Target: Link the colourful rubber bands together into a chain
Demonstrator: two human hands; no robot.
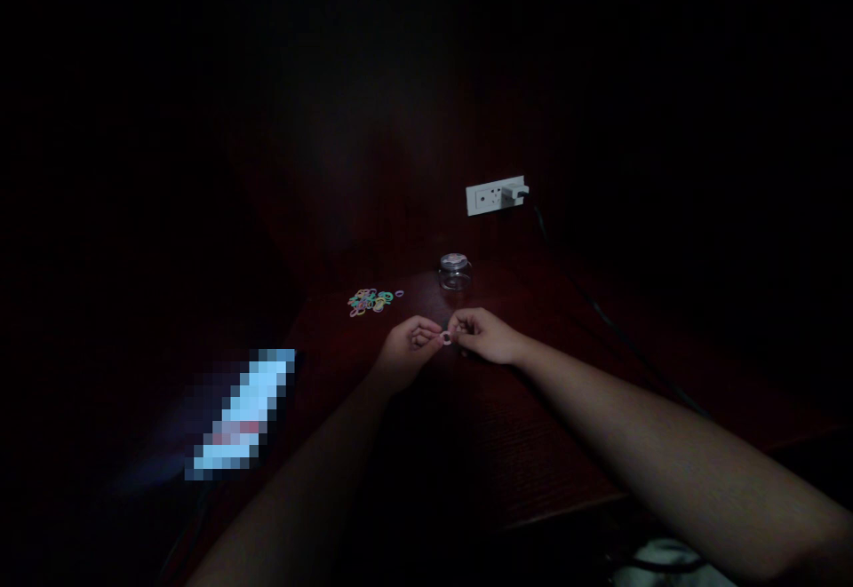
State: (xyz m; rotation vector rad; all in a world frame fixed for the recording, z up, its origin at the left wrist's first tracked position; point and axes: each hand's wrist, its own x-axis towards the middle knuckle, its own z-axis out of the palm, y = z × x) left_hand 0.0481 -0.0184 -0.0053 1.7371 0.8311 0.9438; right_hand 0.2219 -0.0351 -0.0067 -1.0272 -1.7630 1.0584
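Observation:
A small pale pink hair tie [446, 337] is pinched between my two hands, low over the dark red table [493, 445]. My left hand [414, 347] grips its left side with thumb and forefinger, the other fingers curled. On its right side, the fingertips of my right hand [483, 336] close on the loop. Left of and beyond my hands lies a loose pile of multicoloured hair ties [368, 302]; a single purple one [399, 293] sits slightly apart. Just beyond my hands stands a clear lidded jar [455, 274].
A white wall socket [495, 196] at the back has a plug in it, and a dark cable [613, 325] runs down to the right. A bright, pixelated screen-like panel [246, 414] is at the left. The table's front edge [563, 511] shows below my right arm. The surroundings are very dark.

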